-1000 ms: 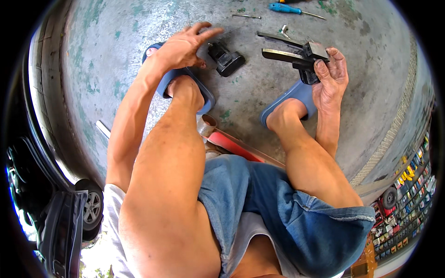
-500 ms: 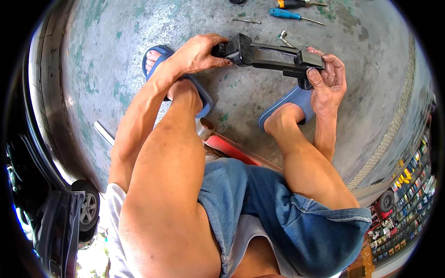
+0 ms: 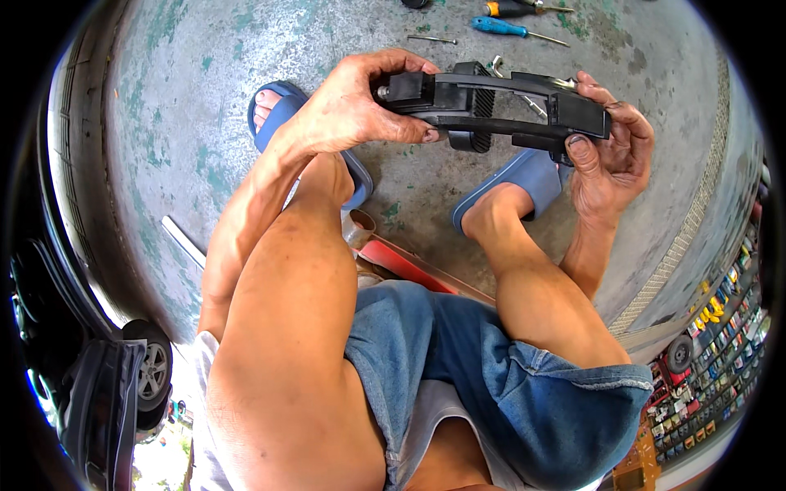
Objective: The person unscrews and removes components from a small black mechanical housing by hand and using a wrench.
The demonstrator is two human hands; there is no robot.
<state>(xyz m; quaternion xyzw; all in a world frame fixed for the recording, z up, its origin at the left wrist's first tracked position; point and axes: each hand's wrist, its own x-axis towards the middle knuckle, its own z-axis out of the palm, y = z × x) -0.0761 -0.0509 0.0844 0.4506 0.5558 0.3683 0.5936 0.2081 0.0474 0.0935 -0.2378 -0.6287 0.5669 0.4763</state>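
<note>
Between my two hands, above the floor, is a long black frame-like part (image 3: 520, 127) with two parallel rails, blocky ends and a ribbed band near its left side. My left hand (image 3: 364, 102) grips its left end, thumb along the lower edge and fingers over the top. At the other end, my right hand (image 3: 614, 159) pinches the blocky piece, thumb in front and fingers behind. A bent metal tool (image 3: 497, 65) on the floor shows partly behind the part. Its exact kind I cannot tell.
Beyond the part lie a blue screwdriver (image 3: 501, 27), a yellow-and-black screwdriver (image 3: 514, 8) and a thin metal rod (image 3: 431, 38). A red object (image 3: 401, 262) and a tape-like roll (image 3: 358, 227) sit between my legs. A pale bar (image 3: 182, 240) lies left; a car wheel (image 3: 153, 368) stands lower left.
The black part has come nearer and turned, so its rails and left block face me more fully. Both hands keep their hold; my right hand has shifted right and slightly down.
</note>
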